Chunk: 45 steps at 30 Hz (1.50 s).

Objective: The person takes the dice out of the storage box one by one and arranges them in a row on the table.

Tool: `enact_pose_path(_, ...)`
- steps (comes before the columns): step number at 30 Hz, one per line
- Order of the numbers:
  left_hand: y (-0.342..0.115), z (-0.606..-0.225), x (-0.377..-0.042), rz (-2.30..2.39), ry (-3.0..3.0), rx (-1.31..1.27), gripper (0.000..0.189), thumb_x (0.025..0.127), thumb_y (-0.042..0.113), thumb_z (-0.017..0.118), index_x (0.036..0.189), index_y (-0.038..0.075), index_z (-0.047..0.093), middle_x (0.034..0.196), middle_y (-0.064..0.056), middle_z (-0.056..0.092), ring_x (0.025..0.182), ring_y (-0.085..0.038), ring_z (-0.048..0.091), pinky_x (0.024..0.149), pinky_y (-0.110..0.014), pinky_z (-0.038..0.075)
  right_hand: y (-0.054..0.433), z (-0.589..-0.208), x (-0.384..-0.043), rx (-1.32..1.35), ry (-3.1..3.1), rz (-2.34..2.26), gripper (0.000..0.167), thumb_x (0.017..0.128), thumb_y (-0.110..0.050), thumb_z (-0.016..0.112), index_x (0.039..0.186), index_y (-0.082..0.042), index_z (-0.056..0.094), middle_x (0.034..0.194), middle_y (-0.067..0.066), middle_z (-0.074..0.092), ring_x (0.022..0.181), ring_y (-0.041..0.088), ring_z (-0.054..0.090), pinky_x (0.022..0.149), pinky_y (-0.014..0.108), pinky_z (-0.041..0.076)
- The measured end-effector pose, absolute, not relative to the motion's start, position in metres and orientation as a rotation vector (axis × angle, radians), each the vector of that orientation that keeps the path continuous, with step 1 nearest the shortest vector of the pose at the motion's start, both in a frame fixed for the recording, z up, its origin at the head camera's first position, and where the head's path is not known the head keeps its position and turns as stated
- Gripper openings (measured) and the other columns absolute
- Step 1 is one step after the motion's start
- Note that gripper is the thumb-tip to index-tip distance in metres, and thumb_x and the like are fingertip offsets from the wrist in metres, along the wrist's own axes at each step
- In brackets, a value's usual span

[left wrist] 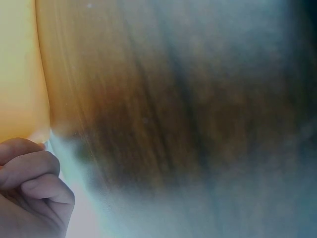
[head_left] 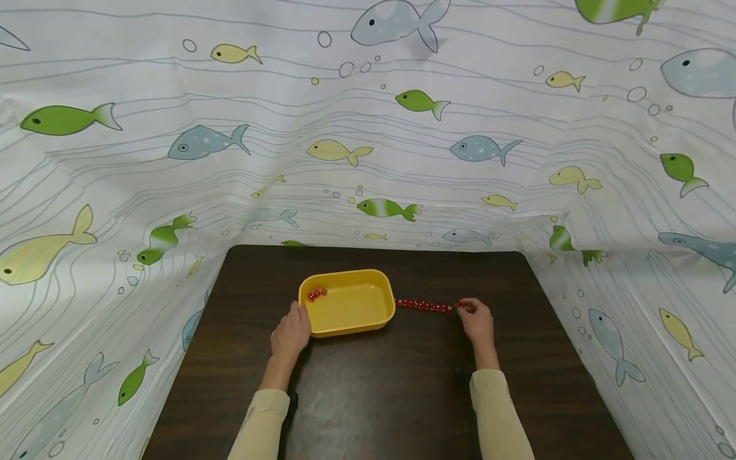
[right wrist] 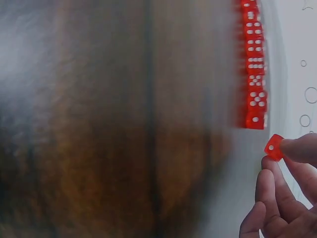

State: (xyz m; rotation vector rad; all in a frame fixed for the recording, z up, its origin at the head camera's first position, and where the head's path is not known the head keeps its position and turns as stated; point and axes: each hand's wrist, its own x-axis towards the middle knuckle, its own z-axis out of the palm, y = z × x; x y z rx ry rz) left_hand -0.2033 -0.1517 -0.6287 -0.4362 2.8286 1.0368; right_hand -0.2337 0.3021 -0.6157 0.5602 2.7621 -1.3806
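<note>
A row of red dice with white pips runs rightward from the yellow tray. My right hand pinches a single red die between thumb and fingers, just off the row's right end. In the right wrist view a small gap separates that die from the row. My left hand grips the tray's left edge, and its curled fingers show below the tray wall in the left wrist view. Several loose red dice lie in the tray's left part.
The dark wooden table holds the tray and dice. A white sheet printed with fish hangs around its back and sides.
</note>
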Motion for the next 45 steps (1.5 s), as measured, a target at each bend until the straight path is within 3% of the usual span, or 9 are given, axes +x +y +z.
enact_pose_path(14, -0.152, -0.629, -0.203, 1.050, 2.832, -0.425, 0.054, 0.116, 0.046, 0.019, 0.130, 0.004, 0.050, 0.085, -0.014, 0.057, 0.071, -0.030, 0.056, 0.067, -0.045, 0.043, 0.304, -0.629, -0.229, 0.544, 2.766, -1.314, 0.035, 0.109, -0.024, 0.058, 0.139, -0.009, 0.066, 0.129, 0.021, 0.067, 0.103, 0.034, 0.064, 0.080, 0.045, 0.050)
enact_pose_path(25, -0.151, -0.630, -0.202, 1.049, 2.825, -0.426, 0.053, 0.116, 0.045, 0.019, 0.130, 0.005, 0.050, 0.086, -0.014, 0.057, 0.073, -0.031, 0.056, 0.070, -0.046, 0.044, 0.302, -0.633, -0.234, 0.530, 2.775, -1.298, 0.035, 0.109, -0.022, 0.057, 0.140, -0.010, 0.067, 0.131, 0.020, 0.066, 0.103, 0.034, 0.063, 0.078, 0.042, 0.048)
enact_pose_path(38, -0.151, -0.631, -0.203, 1.067, 2.857, -0.421, 0.051, 0.117, 0.043, 0.021, 0.128, 0.003, 0.052, 0.083, -0.015, 0.059, 0.071, -0.031, 0.058, 0.068, -0.049, 0.045, 0.303, -0.628, -0.233, 0.481, 2.744, -1.391, 0.041, 0.108, -0.018, 0.059, 0.147, -0.003, 0.058, 0.134, 0.030, 0.064, 0.116, 0.044, 0.063, 0.093, 0.056, 0.050)
enact_pose_path(45, -0.153, -0.631, -0.202, 1.075, 2.849, -0.419, 0.053, 0.117, 0.044, 0.020, 0.130, 0.004, 0.051, 0.083, -0.014, 0.058, 0.070, -0.030, 0.057, 0.067, -0.047, 0.045, 0.293, -0.619, -0.235, 0.487, 2.790, -1.381, 0.044, 0.109, -0.024, 0.058, 0.149, -0.006, 0.058, 0.137, 0.026, 0.064, 0.111, 0.041, 0.064, 0.088, 0.054, 0.052)
